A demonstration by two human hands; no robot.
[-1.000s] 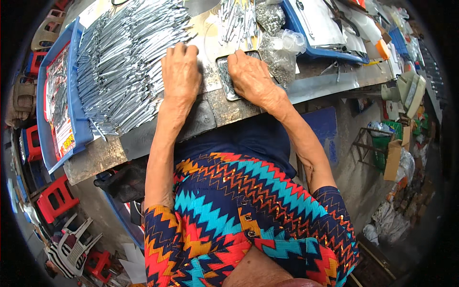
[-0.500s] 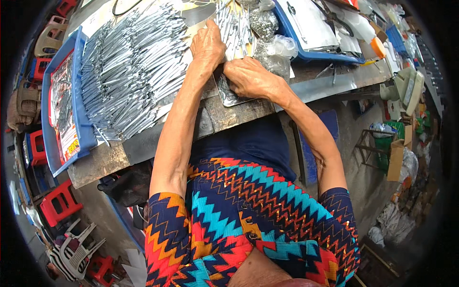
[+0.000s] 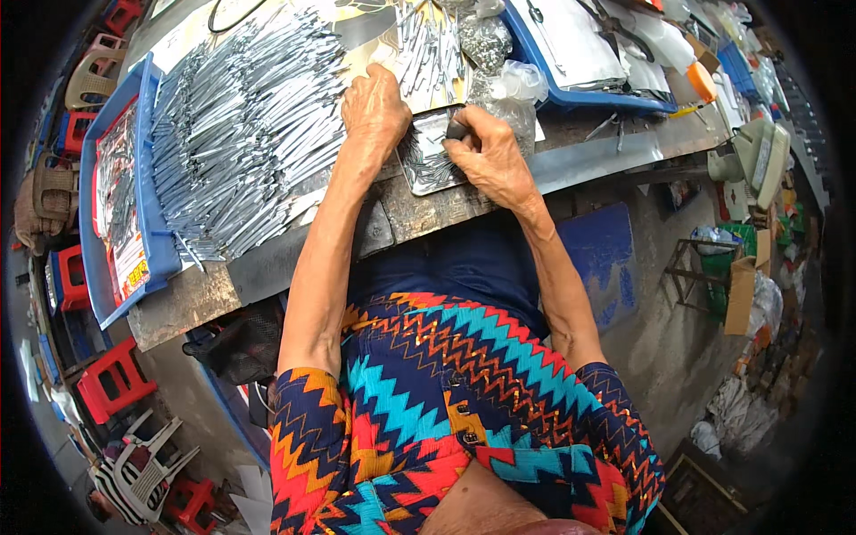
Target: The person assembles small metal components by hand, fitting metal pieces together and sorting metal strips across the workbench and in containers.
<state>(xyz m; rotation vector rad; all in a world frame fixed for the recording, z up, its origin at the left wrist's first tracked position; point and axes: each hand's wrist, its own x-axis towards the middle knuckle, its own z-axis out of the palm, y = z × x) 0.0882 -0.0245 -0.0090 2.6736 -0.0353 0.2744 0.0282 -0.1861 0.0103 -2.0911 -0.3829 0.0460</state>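
Note:
My right hand (image 3: 492,159) is over the right edge of a small metal tray (image 3: 439,188), thumb and fingers pinched together. The tray holds small dark, thin pieces. What sits in the pinch, if anything, is too small to make out. Left of the tray, my left hand (image 3: 376,109) is closed with its fingers curled away from view, so its contents are hidden. It lies beside a wide heap of thin silvery metal pieces (image 3: 259,125). Beyond the tray lies a smaller bunch of similar slender metal pieces (image 3: 430,49) on a yellowish surface.
A blue tray (image 3: 152,196) with packets stands at the table's left end. Clear plastic bags (image 3: 513,89) of small parts lie right of the metal tray. Farther right is a blue bin (image 3: 571,100) holding papers and tools. The worn table edge (image 3: 446,212) runs before me.
My right hand has drawn back right and nearer, uncovering the small tray. My left hand has come slightly nearer and left, away from the bunch of slender pieces.

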